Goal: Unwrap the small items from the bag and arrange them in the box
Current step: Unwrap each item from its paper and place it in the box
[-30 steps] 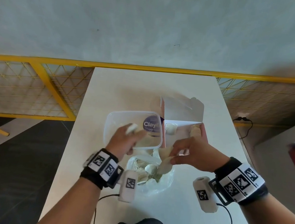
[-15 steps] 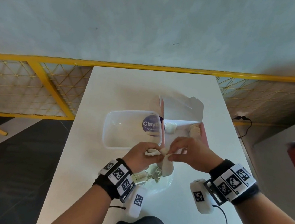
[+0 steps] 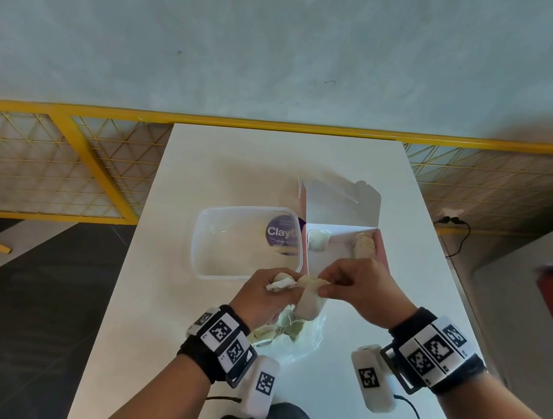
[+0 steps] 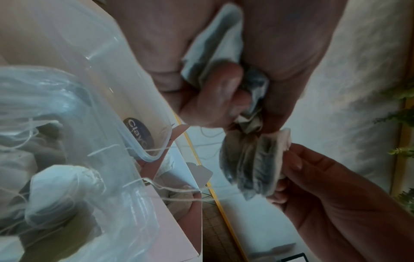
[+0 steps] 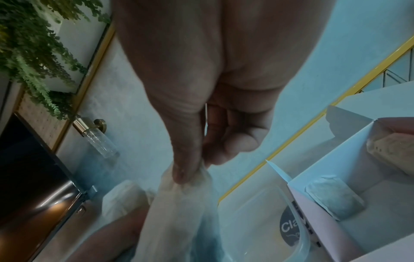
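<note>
Tea bag [image 3: 309, 299] held in the air above the plastic bag [image 3: 291, 340], just short of the box [image 3: 340, 244]. Right hand [image 3: 359, 287] pinches its top edge; left hand [image 3: 266, 297] curled around crumpled wrapper [image 3: 281, 283]. Clear tub [image 3: 247, 240] left of box.

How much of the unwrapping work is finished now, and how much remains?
Done: two items already lie in the box. In hand: the left hand grips a crumpled wrapper while the right hand pinches a tea bag. Left: more wrapped items wait in the plastic bag.
</note>
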The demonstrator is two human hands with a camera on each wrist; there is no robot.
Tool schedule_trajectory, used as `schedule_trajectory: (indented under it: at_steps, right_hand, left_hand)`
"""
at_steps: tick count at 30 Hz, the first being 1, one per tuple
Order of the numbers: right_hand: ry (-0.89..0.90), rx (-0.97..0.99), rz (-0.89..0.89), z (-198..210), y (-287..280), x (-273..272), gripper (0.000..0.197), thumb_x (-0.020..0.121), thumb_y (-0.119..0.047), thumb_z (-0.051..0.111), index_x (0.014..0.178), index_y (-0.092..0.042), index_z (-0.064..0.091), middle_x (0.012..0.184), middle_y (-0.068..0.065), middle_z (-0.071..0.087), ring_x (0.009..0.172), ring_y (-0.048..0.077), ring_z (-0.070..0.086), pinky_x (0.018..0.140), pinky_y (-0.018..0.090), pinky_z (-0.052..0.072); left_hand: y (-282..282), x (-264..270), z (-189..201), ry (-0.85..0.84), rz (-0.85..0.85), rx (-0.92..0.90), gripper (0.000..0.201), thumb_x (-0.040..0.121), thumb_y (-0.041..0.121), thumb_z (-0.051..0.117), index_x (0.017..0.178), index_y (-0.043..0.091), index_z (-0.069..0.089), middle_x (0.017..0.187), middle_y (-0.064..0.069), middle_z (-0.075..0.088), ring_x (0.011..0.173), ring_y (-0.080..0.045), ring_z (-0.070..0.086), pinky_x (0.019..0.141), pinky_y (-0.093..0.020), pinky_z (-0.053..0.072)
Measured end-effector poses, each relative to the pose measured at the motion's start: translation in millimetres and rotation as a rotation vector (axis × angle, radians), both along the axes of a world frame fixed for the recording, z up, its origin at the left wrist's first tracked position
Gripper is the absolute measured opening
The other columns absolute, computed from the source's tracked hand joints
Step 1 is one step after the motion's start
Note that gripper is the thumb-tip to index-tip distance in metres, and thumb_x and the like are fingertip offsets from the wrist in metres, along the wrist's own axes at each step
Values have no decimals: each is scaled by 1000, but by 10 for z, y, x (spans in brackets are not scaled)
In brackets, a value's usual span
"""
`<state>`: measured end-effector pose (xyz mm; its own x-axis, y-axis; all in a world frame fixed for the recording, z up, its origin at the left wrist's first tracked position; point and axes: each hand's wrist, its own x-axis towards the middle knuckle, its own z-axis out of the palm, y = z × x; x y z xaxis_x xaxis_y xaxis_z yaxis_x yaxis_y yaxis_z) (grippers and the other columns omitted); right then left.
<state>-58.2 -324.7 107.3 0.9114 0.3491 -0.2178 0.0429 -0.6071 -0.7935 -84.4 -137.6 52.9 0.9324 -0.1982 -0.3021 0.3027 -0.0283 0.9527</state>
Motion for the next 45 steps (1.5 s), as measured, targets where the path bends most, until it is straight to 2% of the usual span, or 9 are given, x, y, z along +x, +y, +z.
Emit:
schedule_trajectory:
  at_steps: [3,9,14,18,23,28,31,37,45]
  right_hand:
    - [5,-5,-23,-30,21,-14,20,71,-13,79,68,-26,65,59,-9,58,52,-3,47,57,10,41]
    - [-7,-19,-38,-35,72,-32,11,72,-13,78,73,-17,68,61,-7,61,51,-4,50,54,6,41]
    - [-11,-25,-22,-42,106,-37,12,72,-10,78,75,-18,69,65,-7,64,55,-4,54,57,5,42]
    - [-24,-35,-12,-36,94,-36,12,72,-8,78,74,-16,69,63,-8,63,54,-4,54,57,6,42]
    - [-84,-73,0,-66,95,-34,13,74,-16,78,79,-22,67,73,-8,64,60,1,54,61,11,45]
    - [-93,-173,82,-96,92,-17,7,80,-22,71,87,-21,70,85,-9,67,78,10,60,79,25,50]
    - [-97,-159,43,-73,69,18,8,81,-15,69,77,-21,65,69,-13,60,66,1,55,69,11,45]
    - [-151,-106,34,-25,-1,25,11,82,-9,68,84,-19,64,68,-17,54,70,-12,53,68,4,41]
    - [-236,-164,264,111,29,31,5,78,-17,74,81,-20,72,83,-16,58,80,-8,53,83,-1,29]
  left_hand:
    - [6,-7,-22,66,21,-3,23,86,15,67,92,-7,62,55,-9,38,36,-13,28,39,-19,23]
    - [23,-32,-36,29,14,-35,8,75,22,76,70,25,70,47,1,46,34,-13,34,39,-19,27]
    - [1,-25,-16,-80,-39,55,18,83,-6,64,76,11,64,45,15,53,37,5,43,42,-7,32]
    - [8,-36,-52,-145,-65,119,10,83,5,67,84,13,72,61,17,63,56,4,52,57,-10,38]
    - [3,-52,-39,-181,-77,143,18,86,4,65,73,-8,62,59,13,57,44,4,42,48,-9,31]
    - [-18,-57,-30,-52,-66,81,11,89,12,63,79,8,67,41,11,47,35,-7,39,39,-17,30]
    - [-23,-41,-45,92,49,-4,20,89,26,62,77,9,64,58,-4,55,51,-22,46,42,-24,35]
    - [11,90,20,394,424,-543,21,89,8,40,71,9,51,63,-5,46,60,-15,45,49,-24,35]
    - [96,106,-88,223,147,-307,13,72,7,50,82,9,59,75,-11,40,59,-15,34,50,-25,26]
